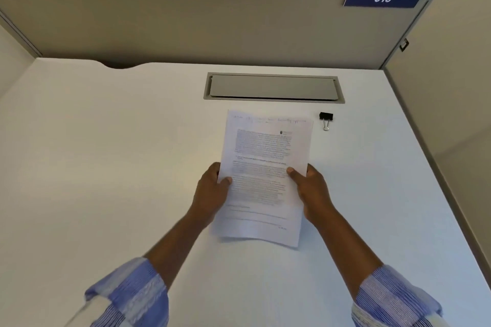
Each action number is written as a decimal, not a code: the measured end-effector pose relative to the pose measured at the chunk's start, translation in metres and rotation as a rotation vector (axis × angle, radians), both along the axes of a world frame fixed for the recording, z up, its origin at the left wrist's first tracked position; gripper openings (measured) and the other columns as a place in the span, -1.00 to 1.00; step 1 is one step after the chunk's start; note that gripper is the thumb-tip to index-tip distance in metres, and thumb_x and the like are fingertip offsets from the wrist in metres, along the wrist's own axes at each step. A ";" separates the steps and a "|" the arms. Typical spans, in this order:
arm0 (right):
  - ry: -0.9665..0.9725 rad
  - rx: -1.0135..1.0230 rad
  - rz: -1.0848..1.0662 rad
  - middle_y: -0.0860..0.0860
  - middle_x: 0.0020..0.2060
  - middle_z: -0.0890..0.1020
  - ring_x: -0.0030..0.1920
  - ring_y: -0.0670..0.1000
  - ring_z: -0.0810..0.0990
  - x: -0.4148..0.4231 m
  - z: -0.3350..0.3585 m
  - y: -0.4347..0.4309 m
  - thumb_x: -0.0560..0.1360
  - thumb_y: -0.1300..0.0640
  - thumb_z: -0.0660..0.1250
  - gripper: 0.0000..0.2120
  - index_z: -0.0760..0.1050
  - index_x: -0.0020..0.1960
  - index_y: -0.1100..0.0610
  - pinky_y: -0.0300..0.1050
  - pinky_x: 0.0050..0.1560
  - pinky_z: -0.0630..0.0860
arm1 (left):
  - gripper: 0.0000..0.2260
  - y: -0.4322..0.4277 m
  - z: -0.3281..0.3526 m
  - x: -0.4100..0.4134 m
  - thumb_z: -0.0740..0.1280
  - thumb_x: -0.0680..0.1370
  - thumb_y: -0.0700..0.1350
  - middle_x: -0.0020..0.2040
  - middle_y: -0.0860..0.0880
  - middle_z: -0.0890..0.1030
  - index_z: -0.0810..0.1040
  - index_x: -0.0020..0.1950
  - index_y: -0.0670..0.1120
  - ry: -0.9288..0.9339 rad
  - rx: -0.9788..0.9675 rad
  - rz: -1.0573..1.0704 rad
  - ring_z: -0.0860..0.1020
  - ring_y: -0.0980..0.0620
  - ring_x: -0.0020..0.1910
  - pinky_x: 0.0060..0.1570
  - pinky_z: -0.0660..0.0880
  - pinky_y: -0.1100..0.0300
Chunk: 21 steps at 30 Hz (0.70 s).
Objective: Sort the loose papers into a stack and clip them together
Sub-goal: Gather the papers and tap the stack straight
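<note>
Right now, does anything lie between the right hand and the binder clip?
Nothing visible does. The binder clip lies on the desk beyond the right hand, apart from the far right corner of the papers. That hand grips the papers' edge.

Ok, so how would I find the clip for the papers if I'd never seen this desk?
Look at the white desk and find the long grey flap set into it near its far edge. Just in front of the flap's right end, beside the top right corner of the papers, lies the binder clip. It is the only small black thing there, with silver wire handles.
</note>
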State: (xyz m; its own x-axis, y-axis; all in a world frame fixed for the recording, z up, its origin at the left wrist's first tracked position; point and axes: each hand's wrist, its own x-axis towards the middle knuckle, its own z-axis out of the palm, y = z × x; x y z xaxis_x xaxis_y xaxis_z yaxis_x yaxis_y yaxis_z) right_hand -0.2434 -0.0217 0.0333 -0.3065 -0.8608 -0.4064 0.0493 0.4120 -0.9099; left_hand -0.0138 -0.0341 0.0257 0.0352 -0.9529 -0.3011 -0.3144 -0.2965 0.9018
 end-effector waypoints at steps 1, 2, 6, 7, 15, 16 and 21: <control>0.026 -0.038 0.000 -0.01 0.11 0.71 0.07 0.04 0.69 0.003 0.009 -0.001 0.58 0.13 0.37 -0.77 0.58 0.22 -0.05 0.10 0.17 0.62 | -0.89 0.001 0.008 -0.004 0.29 0.58 -0.25 -0.04 -0.01 0.66 0.53 0.07 -0.12 -0.076 -0.106 0.047 0.62 -0.02 -0.08 -0.14 0.53 0.18; 0.049 -0.089 -0.006 -0.03 0.11 0.71 0.08 0.02 0.69 0.006 0.021 -0.003 0.59 0.11 0.36 -0.77 0.57 0.23 -0.04 0.07 0.16 0.63 | -0.92 0.001 0.018 -0.007 0.28 0.59 -0.26 -0.08 -0.02 0.64 0.51 0.06 -0.12 -0.103 -0.206 0.086 0.60 0.02 -0.13 -0.20 0.49 0.22; 0.140 -0.313 -0.060 -0.06 0.09 0.71 0.11 -0.03 0.67 0.013 0.062 -0.007 0.59 0.06 0.36 -0.76 0.56 0.25 0.04 -0.11 0.11 0.58 | -0.92 -0.004 0.052 -0.011 0.27 0.62 -0.24 -0.08 -0.01 0.60 0.47 0.05 -0.08 0.049 -0.435 0.190 0.54 0.13 -0.16 -0.18 0.47 0.31; 0.143 -0.347 -0.075 -0.07 0.08 0.71 0.11 -0.06 0.66 0.014 0.067 -0.006 0.60 0.07 0.36 -0.79 0.56 0.23 0.02 -0.17 0.09 0.57 | -0.89 -0.005 0.053 -0.010 0.27 0.62 -0.23 -0.06 0.02 0.60 0.48 0.06 -0.02 0.094 -0.451 0.199 0.54 0.14 -0.11 -0.12 0.48 0.30; 0.340 -0.320 0.032 -0.13 0.10 0.66 0.10 -0.31 0.59 0.014 0.033 0.005 0.64 0.15 0.26 -0.75 0.49 0.32 0.10 -0.36 0.11 0.50 | -0.71 0.004 0.029 -0.015 0.27 0.62 -0.28 0.09 0.12 0.62 0.49 0.28 0.02 0.083 -0.329 0.193 0.57 0.27 0.08 0.04 0.50 0.39; 0.407 -0.334 0.040 -0.14 0.04 0.66 0.03 -0.35 0.59 0.010 0.035 0.001 0.65 0.14 0.26 -0.79 0.50 0.26 0.11 -0.45 0.02 0.48 | -0.75 0.001 0.032 -0.014 0.28 0.61 -0.28 0.03 0.13 0.62 0.49 0.20 0.03 0.051 -0.318 0.177 0.58 0.29 -0.01 -0.05 0.50 0.41; 0.569 -0.124 0.113 0.09 0.11 0.69 0.08 0.07 0.65 -0.001 0.014 -0.007 0.62 0.12 0.29 -0.79 0.54 0.20 0.19 -0.24 0.01 0.46 | -0.84 -0.011 0.012 -0.009 0.35 0.55 -0.20 0.05 -0.08 0.66 0.54 0.13 -0.11 -0.153 -0.008 0.082 0.62 -0.07 -0.04 -0.09 0.54 0.11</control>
State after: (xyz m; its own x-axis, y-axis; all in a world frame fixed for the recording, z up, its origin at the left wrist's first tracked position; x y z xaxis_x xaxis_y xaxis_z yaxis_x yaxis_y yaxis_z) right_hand -0.2448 -0.0291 0.0471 -0.3505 -0.9313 -0.0994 -0.4980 0.2752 -0.8223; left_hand -0.0226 -0.0452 0.0375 0.1580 -0.9473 -0.2788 -0.4228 -0.3200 0.8478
